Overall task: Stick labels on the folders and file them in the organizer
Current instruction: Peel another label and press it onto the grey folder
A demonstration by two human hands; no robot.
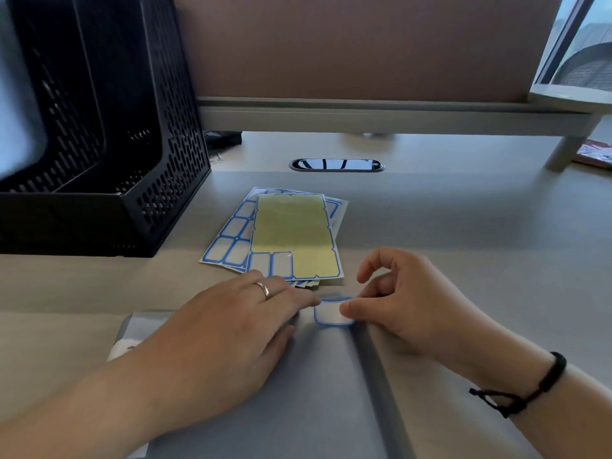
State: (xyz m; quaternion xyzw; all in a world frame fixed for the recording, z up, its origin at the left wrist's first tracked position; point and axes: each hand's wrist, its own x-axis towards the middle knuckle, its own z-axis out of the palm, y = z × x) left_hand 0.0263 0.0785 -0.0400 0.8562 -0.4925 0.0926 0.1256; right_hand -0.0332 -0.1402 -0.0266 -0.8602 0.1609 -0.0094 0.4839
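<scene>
Two hands worked one label (332,313) onto a grey folder (318,385) at the near edge of the desk (463,226).

The left hand (238,329) lay flat with fingers together, pressing the folder down, probably so it would not slide, its fingertips just touching the label's left edge. The right hand (400,303) pinched the label's right edge between thumb and forefinger, holding it at the top of the folder beside the spine, likely to line it up before smoothing. The label was white with a blue border and carried no writing. Beyond the hands lay the label sheets (281,233), the top one mostly peeled to yellow backing with two labels left. The black mesh organizer (109,134) stood to the left, its visible slots holding no folder. No brand or text could be read anywhere.
</scene>
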